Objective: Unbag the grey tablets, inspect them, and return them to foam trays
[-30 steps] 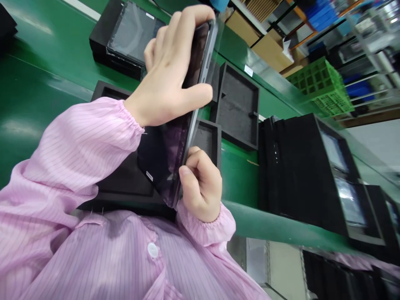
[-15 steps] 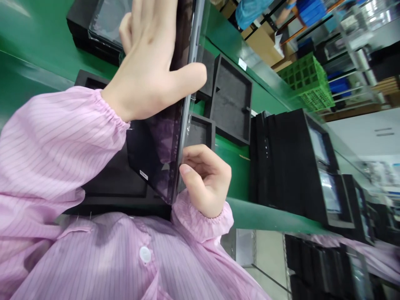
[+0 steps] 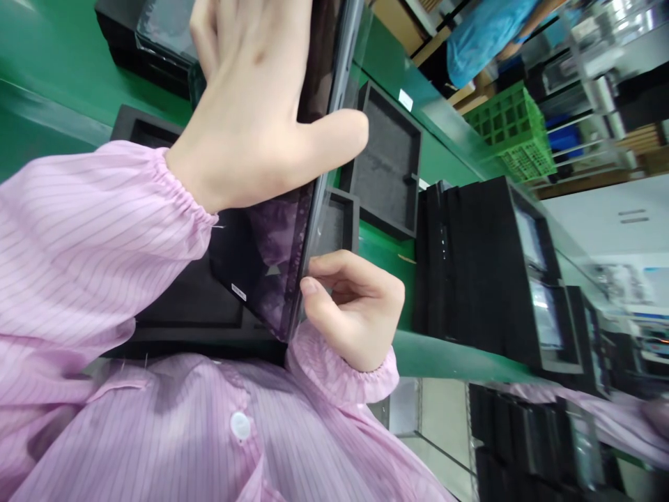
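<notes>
A dark, glossy flat screen panel (image 3: 282,244) with a small white label stands steeply tilted in front of me, its long edge facing right. My left hand (image 3: 256,111) lies over its face with fingers stretched upward and the thumb reaching past the edge; the fingertips run out of view. Clear film (image 3: 320,209) shows along that edge. My right hand (image 3: 355,303) is low on the same edge, thumb and forefinger pinched together on the film, the other fingers curled. Beneath the panel is a black foam tray (image 3: 182,300), partly hidden by my left sleeve.
Black foam trays (image 3: 384,160) lie on the green bench (image 3: 47,49) behind the panel. A wrapped device sits on a black block (image 3: 120,42) at upper left. Stacked black cases (image 3: 475,258) stand at right. Beyond are a green crate (image 3: 515,132) and a person in blue (image 3: 483,38).
My left hand and its thumb have shifted slightly right across the panel. My right hand has moved a little right and down, with its pinch still at the edge.
</notes>
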Demonstrator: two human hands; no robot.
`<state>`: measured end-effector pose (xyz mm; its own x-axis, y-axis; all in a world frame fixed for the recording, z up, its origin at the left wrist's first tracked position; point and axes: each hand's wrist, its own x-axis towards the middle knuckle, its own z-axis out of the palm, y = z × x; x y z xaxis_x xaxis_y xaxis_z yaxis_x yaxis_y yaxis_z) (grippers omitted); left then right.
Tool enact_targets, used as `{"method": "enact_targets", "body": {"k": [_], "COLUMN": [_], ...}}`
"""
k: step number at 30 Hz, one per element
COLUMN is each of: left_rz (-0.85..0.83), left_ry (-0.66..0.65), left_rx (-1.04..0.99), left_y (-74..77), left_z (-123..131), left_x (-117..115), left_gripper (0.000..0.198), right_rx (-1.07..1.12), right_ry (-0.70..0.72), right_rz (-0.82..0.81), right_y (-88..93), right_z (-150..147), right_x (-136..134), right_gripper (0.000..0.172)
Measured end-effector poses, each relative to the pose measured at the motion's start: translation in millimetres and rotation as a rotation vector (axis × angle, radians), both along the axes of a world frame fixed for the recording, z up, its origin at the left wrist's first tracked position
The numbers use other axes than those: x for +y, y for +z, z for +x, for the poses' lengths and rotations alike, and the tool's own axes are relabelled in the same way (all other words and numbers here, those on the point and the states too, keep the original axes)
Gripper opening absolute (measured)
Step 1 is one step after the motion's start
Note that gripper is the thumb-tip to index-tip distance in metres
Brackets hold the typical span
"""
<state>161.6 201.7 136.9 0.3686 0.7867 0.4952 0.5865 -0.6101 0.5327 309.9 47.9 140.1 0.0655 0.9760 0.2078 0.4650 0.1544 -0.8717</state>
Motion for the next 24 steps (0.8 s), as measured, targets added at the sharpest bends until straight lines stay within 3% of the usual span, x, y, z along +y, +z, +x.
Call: {"method": "enact_targets", "body": {"k": [9,16,24], "left_rz": [-0.048,0.110,-0.026], "left_ry": [0.022,-0.055,0.033], "left_rx": [0.040,-0.016,-0.002], "left_y": [1.5,-9.1,1.3], "left_z": [7.2,4.5,7.7], "left_x": [0.6,5.7,-0.7], "left_gripper": [0.072,0.068,0.076], "right_rx": [-0.028,-0.039,-0.004], "right_ry": [-0.001,-0.022,0.039], "right_rz": [-0.034,0.031,-0.032], "right_y": [3.5,1.0,2.5], "right_z": [1.5,1.2,4.2], "right_x": [-2.8,-1.4,-2.2], "right_gripper": [0.007,0.011,0.008]}}
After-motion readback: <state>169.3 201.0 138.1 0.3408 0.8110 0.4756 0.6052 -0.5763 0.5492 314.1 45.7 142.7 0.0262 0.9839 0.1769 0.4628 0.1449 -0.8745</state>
